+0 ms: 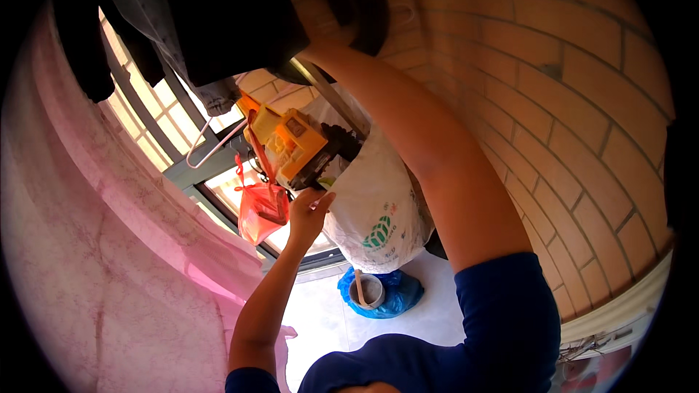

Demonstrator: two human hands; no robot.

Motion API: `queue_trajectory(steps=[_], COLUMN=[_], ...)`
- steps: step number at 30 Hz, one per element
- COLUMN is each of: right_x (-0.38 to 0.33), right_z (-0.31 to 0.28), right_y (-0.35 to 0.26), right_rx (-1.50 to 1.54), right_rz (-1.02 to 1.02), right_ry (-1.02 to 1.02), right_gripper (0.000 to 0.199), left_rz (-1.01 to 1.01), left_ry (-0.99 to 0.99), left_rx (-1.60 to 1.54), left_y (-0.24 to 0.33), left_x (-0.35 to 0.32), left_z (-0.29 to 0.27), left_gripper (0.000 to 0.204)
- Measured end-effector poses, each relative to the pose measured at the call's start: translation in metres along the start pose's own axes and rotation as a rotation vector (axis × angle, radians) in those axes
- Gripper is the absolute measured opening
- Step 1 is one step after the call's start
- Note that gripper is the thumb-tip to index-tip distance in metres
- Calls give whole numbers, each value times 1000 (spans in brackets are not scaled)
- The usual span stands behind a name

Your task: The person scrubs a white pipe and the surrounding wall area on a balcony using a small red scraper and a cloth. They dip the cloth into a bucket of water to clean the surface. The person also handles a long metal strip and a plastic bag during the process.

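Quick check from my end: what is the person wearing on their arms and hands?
Both arms are bare from hand to upper arm. The right arm's dark blue short sleeve ends above the elbow; a matching sleeve edge shows at the left arm. The left hand wears no glove, ring or watch. The right hand is partly hidden, with nothing seen on it.

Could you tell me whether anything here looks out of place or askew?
Yes. A yellow toy pokes tilted out of the open white bag that the left hand touches. A red bag hangs beside it. The right hand holds a dark round thing overhead. Nothing looks spilled.
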State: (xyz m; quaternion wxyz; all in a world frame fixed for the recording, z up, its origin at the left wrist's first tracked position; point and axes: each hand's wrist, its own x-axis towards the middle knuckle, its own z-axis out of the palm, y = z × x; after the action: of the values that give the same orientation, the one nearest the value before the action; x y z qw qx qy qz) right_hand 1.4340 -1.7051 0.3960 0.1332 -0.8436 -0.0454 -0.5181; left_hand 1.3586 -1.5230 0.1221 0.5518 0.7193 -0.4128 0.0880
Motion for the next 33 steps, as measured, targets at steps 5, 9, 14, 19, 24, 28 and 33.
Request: queue_trajectory(steps=[5, 9, 14, 19, 24, 28, 33], right_x=[26, -13, -37, -37, -37, -57, -102], right_z=[-30, -21, -8, 14, -33, -35, -22], right_y=[-15, 4, 1, 6, -2, 14, 0], right_rx=[-3, -74, 9, 28, -25, -64, 48], right_rz=[72, -40, 25, 49, -35, 64, 106], right_ry=[-25, 160, 30, -34, 35, -177, -319], right_gripper=[22, 26, 28, 29, 38, 42, 47], left_rz=[-35, -2, -22, -4, 25, 101, 64], left_ry=[85, 111, 156, 135, 144, 139, 187], left_rx=[-18, -54, -122, -81, 3, 17, 59], left_y=[7, 8, 17, 7, 16, 18, 3], left_x=[3, 5, 11, 22, 13, 19, 16], left_z=[-18, -18, -21, -12, -31, -20, -24], left_gripper=[17, 17, 17, 14, 15, 15, 14])
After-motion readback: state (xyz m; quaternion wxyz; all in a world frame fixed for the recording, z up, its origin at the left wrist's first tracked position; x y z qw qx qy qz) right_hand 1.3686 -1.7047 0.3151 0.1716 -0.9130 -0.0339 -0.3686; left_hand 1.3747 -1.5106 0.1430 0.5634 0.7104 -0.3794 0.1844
